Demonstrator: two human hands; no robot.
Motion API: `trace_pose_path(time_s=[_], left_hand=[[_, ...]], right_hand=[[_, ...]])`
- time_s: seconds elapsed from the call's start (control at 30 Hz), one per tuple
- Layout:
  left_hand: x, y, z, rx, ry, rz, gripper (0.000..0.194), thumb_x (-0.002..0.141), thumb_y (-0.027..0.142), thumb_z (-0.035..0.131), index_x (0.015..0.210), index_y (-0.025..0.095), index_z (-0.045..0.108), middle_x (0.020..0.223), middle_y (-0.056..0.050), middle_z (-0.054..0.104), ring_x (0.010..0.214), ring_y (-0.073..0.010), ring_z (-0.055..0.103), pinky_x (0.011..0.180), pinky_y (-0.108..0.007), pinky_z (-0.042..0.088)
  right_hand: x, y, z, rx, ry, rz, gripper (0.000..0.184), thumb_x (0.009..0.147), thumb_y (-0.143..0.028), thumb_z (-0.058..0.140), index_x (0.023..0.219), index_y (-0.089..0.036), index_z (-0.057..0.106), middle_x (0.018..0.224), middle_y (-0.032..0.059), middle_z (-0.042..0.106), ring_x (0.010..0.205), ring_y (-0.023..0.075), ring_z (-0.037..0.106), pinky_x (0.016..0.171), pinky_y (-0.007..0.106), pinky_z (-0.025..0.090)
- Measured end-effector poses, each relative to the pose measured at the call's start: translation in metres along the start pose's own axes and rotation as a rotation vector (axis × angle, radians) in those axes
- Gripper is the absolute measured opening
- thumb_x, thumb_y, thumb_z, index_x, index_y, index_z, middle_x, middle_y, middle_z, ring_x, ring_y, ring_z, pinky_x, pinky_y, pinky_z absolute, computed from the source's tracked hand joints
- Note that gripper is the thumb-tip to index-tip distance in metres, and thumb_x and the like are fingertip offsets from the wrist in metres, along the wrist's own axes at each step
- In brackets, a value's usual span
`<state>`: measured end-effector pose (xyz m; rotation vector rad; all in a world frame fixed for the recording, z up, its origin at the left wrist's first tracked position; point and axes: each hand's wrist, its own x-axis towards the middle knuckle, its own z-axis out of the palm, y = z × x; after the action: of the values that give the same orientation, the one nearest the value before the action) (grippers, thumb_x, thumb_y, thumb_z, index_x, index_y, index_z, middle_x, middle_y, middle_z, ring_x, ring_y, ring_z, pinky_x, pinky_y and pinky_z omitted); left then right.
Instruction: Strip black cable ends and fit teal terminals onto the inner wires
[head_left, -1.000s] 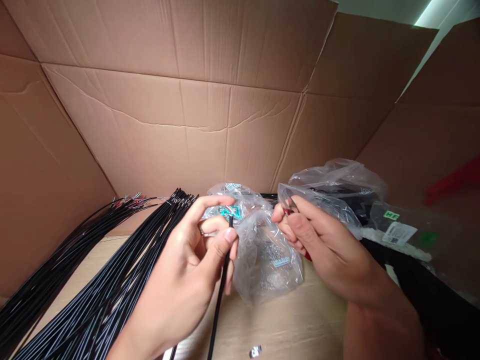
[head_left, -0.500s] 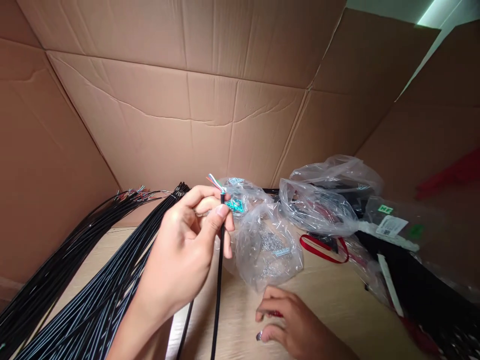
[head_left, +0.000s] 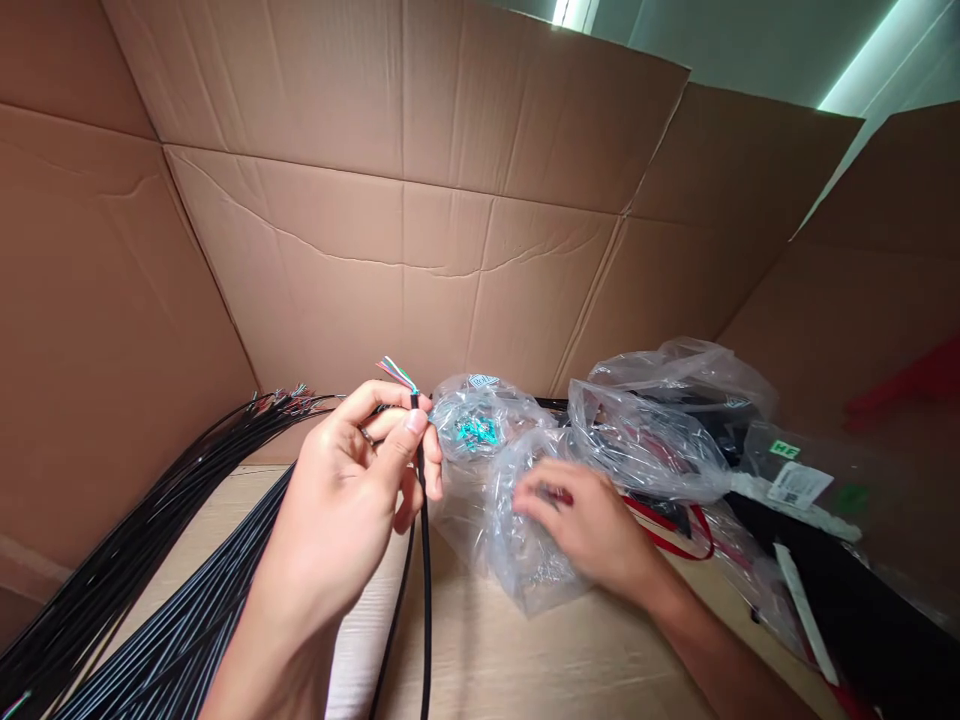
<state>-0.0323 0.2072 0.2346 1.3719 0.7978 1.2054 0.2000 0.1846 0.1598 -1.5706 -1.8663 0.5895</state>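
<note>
My left hand (head_left: 337,500) is closed in a pinch on the top of a single black cable (head_left: 425,600). The cable hangs down over the wooden table (head_left: 525,660), and its stripped coloured wire ends (head_left: 396,372) stick up above my fingertips. My right hand (head_left: 592,525) is blurred by motion. It lies against a clear plastic bag of small metal parts (head_left: 525,575), with a bit of red showing at its fingertips. Right behind it is a second clear bag of teal parts (head_left: 476,425).
Two long bundles of black cables (head_left: 187,600) run along the left. Cardboard walls (head_left: 405,250) enclose the table on three sides. At right lie a larger clear bag (head_left: 645,440), a red strap (head_left: 675,545), a labelled bag (head_left: 795,480) and dark material.
My right hand left the cable tip, dropped to the table near a small metal piece, then rose to the bag of metal parts. My left hand kept the cable and shifted slightly left.
</note>
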Motion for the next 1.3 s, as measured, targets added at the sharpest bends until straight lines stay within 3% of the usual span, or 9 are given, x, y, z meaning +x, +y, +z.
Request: trace_pose_path(time_s=[0.13,0.23,0.3,0.43,0.63,0.83,0.97,1.1,1.3], left_hand=[[-0.001,0.001,-0.004,0.018,-0.093,-0.087,0.028,0.1,0.045,0.059,0.087,0.02,0.052,0.061,0.002,0.061,0.045,-0.0075,0.042,0.042,-0.016,0.036],[-0.002,0.0,-0.006,-0.023,-0.149,-0.131,0.03,0.099,0.045,0.059,0.085,0.019,0.052,0.061,0.002,0.061,0.045,-0.0075,0.041,0.042,-0.017,0.032],[-0.003,0.001,-0.005,-0.041,-0.182,-0.138,0.031,0.1,0.044,0.059,0.084,0.019,0.054,0.061,0.001,0.06,0.046,-0.0071,0.04,0.043,-0.018,0.03],[-0.006,0.003,0.006,-0.063,-0.243,-0.14,0.032,0.1,0.044,0.058,0.083,0.017,0.059,0.059,0.0,0.06,0.046,-0.0065,0.038,0.045,-0.02,0.027],[-0.012,0.003,0.029,-0.046,-0.282,-0.13,0.026,0.1,0.037,0.06,0.085,0.016,0.062,0.075,-0.002,0.065,0.06,-0.0103,0.054,0.059,-0.023,0.041],[-0.014,-0.002,0.04,0.139,-0.339,-0.194,0.042,0.098,0.055,0.056,0.081,0.018,0.064,0.071,-0.001,0.058,0.062,-0.0121,0.046,0.057,-0.025,0.036],[-0.014,-0.007,0.046,0.187,-0.347,-0.194,0.042,0.099,0.054,0.055,0.078,0.018,0.063,0.072,-0.001,0.056,0.066,-0.0126,0.046,0.06,-0.026,0.036],[-0.011,-0.012,0.05,0.006,-0.432,-0.223,0.032,0.1,0.044,0.059,0.082,0.018,0.064,0.069,0.0,0.059,0.059,-0.0112,0.046,0.059,-0.027,0.035],[-0.009,-0.014,0.057,-0.166,-0.523,-0.269,0.032,0.101,0.037,0.058,0.08,0.014,0.063,0.068,-0.001,0.062,0.052,-0.0095,0.046,0.058,-0.028,0.033]], right_hand=[[0.091,-0.003,0.0,-0.171,0.018,0.083,0.025,0.084,-0.022,0.068,0.062,-0.017,0.059,0.06,-0.0004,0.057,0.062,0.0147,0.05,0.063,0.029,0.033],[0.117,0.001,0.011,-0.179,0.04,0.127,0.017,0.077,-0.015,0.073,0.065,-0.016,0.06,0.058,0.0002,0.057,0.06,0.0145,0.048,0.061,0.029,0.033],[0.108,-0.003,0.012,-0.146,0.064,0.095,0.016,0.083,-0.022,0.069,0.07,-0.016,0.063,0.064,0.001,0.061,0.063,0.0148,0.051,0.062,0.028,0.035],[0.052,-0.025,-0.005,-0.019,0.134,0.029,0.034,0.099,-0.042,0.052,0.08,-0.016,0.065,0.076,0.0019,0.066,0.069,0.0156,0.055,0.062,0.027,0.039],[-0.008,-0.048,-0.027,0.365,0.328,-0.061,0.026,0.094,-0.045,0.066,0.095,-0.021,0.076,0.084,0.0038,0.072,0.075,0.0173,0.063,0.065,0.027,0.048],[-0.012,-0.054,-0.037,0.615,0.188,-0.117,0.029,0.091,-0.048,0.071,0.111,-0.027,0.075,0.081,0.0014,0.067,0.062,0.0131,0.056,0.056,0.026,0.043],[-0.01,-0.058,-0.041,0.715,0.136,-0.182,0.021,0.093,-0.036,0.071,0.081,-0.02,0.071,0.071,0.0004,0.062,0.067,0.0134,0.059,0.061,0.026,0.047],[-0.009,-0.054,-0.043,0.861,0.107,-0.253,0.018,0.097,-0.032,0.067,0.084,-0.021,0.07,0.07,-0.0017,0.063,0.06,0.0091,0.057,0.057,0.022,0.044],[-0.01,-0.048,-0.042,0.888,0.205,-0.242,0.019,0.095,-0.035,0.071,0.083,-0.021,0.07,0.073,-0.003,0.064,0.057,0.0069,0.056,0.059,0.022,0.045]])
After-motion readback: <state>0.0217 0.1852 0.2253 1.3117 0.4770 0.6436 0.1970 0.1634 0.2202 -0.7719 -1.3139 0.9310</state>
